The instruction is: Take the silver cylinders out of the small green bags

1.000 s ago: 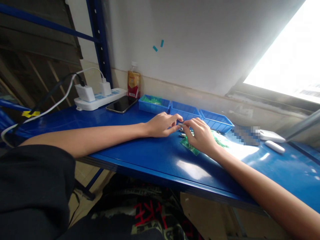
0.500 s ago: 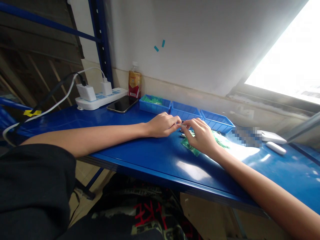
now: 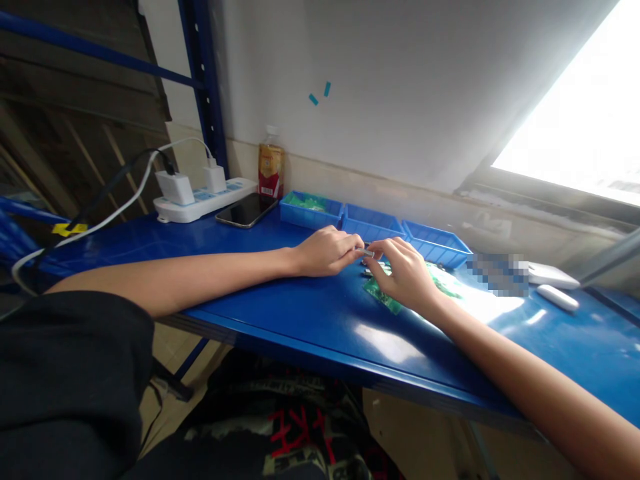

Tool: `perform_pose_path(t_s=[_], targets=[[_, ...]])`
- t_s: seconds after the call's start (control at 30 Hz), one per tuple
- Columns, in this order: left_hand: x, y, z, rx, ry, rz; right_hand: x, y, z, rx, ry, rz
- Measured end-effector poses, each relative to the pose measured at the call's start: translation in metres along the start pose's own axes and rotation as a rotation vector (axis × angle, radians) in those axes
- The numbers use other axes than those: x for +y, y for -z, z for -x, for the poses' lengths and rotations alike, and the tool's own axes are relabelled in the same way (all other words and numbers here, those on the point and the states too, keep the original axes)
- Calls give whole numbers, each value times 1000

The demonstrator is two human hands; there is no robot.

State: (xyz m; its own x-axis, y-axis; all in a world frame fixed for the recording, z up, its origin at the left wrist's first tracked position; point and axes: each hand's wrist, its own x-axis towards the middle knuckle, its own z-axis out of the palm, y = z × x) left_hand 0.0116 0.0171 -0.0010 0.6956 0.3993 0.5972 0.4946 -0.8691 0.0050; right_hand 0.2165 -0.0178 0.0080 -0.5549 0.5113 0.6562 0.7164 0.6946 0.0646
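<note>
Between my two hands is a small, thin, pale grey strip-like piece (image 3: 365, 253), too small to name. My left hand (image 3: 327, 251) pinches its left end with thumb and forefinger. At its right end the closed fingertips of my right hand (image 3: 403, 268) hold it too. Under and beside my right hand lie green circuit boards or green packets (image 3: 383, 293), partly covered by the hand. Behind my hands stand three blue bins: the left bin (image 3: 309, 219) has green pieces in it, next to it are the middle bin (image 3: 371, 230) and the right bin (image 3: 435, 250).
A phone (image 3: 247, 211) lies left of the bins, near a drink bottle (image 3: 271, 167). A white power strip (image 3: 193, 209) with plugged-in chargers and cables stands farther left. To the right are a white device (image 3: 553, 275) and a white oblong object (image 3: 558, 298) on the blue table (image 3: 300, 313).
Both hands keep their grip at nearly the same spot. The pale piece shows slightly more between the fingertips. The whole view has shifted a little.
</note>
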Motion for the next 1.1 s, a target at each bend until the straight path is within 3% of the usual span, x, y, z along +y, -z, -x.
perform_pose_path(t_s=[0.13,0.5,0.73,1.1], targets=[[0,-1,1,34,16,81,1,-1,-1,-2,4,28],[1,1,0,13,-30,-41,0,2,-1,6,-1,-19],[1,0,1,32,18,77,0,3,-2,-5,12,40],[1,2,1,11,-41,-24,0,7,-2,7,49,10]])
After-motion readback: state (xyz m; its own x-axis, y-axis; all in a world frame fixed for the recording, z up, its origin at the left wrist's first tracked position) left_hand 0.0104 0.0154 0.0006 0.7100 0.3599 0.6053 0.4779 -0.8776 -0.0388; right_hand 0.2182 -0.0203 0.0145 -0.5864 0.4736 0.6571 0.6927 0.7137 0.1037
